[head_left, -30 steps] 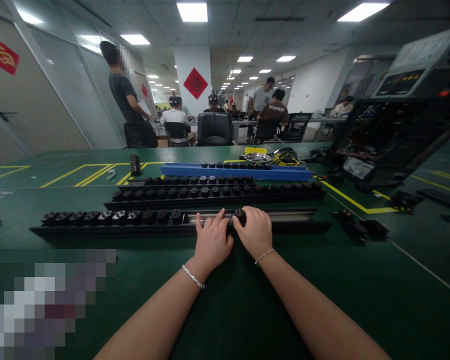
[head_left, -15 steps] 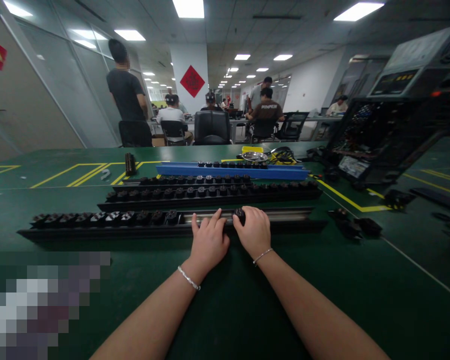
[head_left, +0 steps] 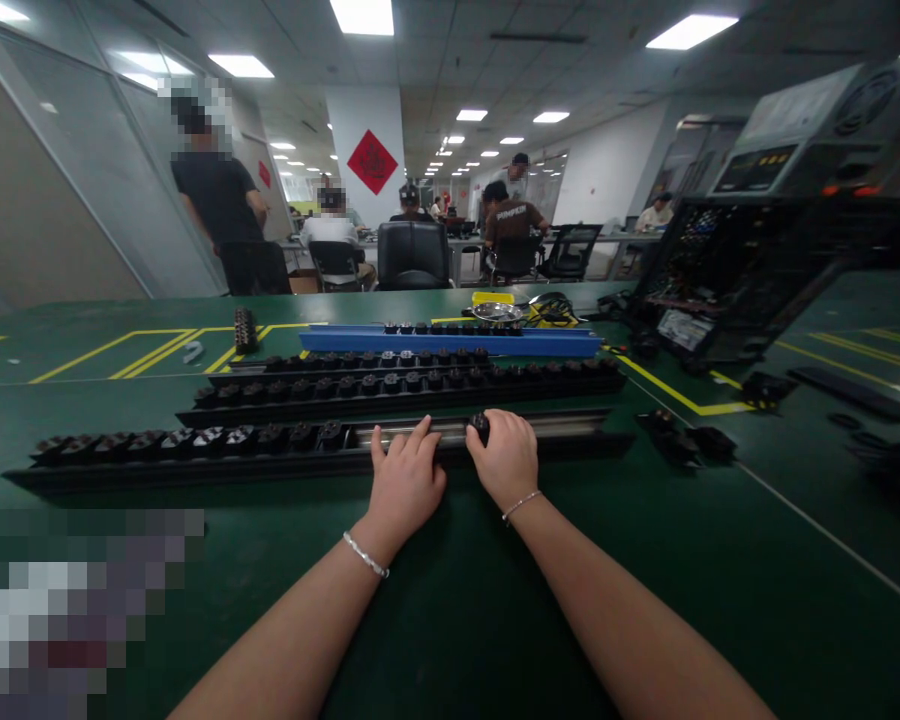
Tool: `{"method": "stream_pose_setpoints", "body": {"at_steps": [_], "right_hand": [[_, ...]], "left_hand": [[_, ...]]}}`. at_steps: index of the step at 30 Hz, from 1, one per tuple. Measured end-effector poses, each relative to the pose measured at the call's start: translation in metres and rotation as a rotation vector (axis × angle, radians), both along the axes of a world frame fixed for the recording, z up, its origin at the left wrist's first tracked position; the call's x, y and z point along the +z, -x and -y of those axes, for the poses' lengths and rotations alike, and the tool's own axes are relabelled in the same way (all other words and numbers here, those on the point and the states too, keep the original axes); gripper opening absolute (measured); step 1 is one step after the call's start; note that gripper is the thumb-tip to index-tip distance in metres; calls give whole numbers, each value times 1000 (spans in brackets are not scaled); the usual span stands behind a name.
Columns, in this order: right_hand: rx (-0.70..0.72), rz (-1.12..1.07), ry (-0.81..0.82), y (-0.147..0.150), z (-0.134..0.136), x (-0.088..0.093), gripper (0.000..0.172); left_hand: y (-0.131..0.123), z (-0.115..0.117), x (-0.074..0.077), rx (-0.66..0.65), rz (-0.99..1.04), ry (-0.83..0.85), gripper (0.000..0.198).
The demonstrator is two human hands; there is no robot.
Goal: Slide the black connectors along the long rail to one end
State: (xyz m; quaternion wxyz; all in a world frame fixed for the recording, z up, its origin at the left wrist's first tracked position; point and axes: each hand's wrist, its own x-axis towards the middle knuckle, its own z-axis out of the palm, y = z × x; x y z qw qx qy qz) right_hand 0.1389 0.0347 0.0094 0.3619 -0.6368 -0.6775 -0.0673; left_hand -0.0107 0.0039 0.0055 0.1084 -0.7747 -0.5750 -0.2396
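A long black rail (head_left: 217,478) lies across the table in front of me, with several round black slotted pieces (head_left: 271,437) lined up along its left part. My left hand (head_left: 409,482) rests on the bare metallic strip (head_left: 450,431) of this rail, right of that row, its fingers spread and holding nothing. Farther right, my right hand (head_left: 506,455) pinches a single round black piece (head_left: 479,427) at the rail, its thumb on the near left side. Whether that piece is seated in the rail cannot be told. My palm and fingers partly hide it.
Behind stand another filled black rail (head_left: 405,402) and a blue rail (head_left: 450,343). Loose black parts (head_left: 675,440) lie to the right. An open computer case (head_left: 712,270) stands at the back right, near a metal dish (head_left: 497,312). People sit and stand beyond the table.
The whole view has swung a little to the right. My right hand has shifted slightly right along the rail with the piece; my left hand stays at about the same spot.
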Motion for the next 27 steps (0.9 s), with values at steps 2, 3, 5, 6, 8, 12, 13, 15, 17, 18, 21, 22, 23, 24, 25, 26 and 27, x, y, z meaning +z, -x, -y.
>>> {"method": "stream_pose_setpoints", "body": {"at_steps": [2, 3, 5, 6, 8, 12, 13, 15, 17, 18, 21, 22, 23, 24, 25, 26, 27], "right_hand": [[-7, -2, -1, -2, 0, 0, 23], [-9, -2, -2, -2, 0, 0, 23], [-13, 0, 0, -4, -1, 0, 23], [-15, 1, 3, -5, -1, 0, 23], [-20, 6, 5, -7, -1, 0, 23], [-42, 18, -3, -11, -2, 0, 22], [-48, 21, -5, -12, -2, 0, 22], [-54, 26, -6, -14, -2, 0, 22], [-57, 24, -1, -15, -1, 1, 22], [-58, 21, 4, -15, -1, 1, 22], [-64, 13, 14, -17, -1, 2, 22], [-65, 12, 16, -18, -1, 3, 21], [-67, 11, 18, -20, -1, 3, 21], [-70, 11, 21, -21, -1, 3, 21], [-73, 10, 25, -22, -1, 4, 20], [-76, 9, 29, -23, -1, 4, 20], [-79, 8, 33, -24, -1, 4, 21]], "left_hand": [[0, 0, 0, -1, 3, -2, 38], [0, 0, 0, -2, 5, -3, 38], [0, 0, 0, -3, 8, -3, 38], [0, 0, 0, -4, 8, -4, 38], [0, 0, -1, -7, 7, -6, 39], [1, 0, -2, -11, -1, -19, 42], [1, 0, -2, -7, -6, -22, 42], [0, 0, -2, -1, -16, -24, 42], [0, 0, -2, 3, -26, -21, 42], [1, 0, -2, 4, -30, -19, 42], [1, 0, -2, -1, -39, -17, 43], [1, 0, -2, -2, -41, -18, 43], [2, 0, -2, -4, -42, -20, 43], [2, 0, -2, -4, -43, -20, 43], [2, 0, -2, -4, -43, -20, 43], [2, 0, -2, -3, -43, -20, 43], [2, 0, -2, -3, -43, -18, 43]]}}
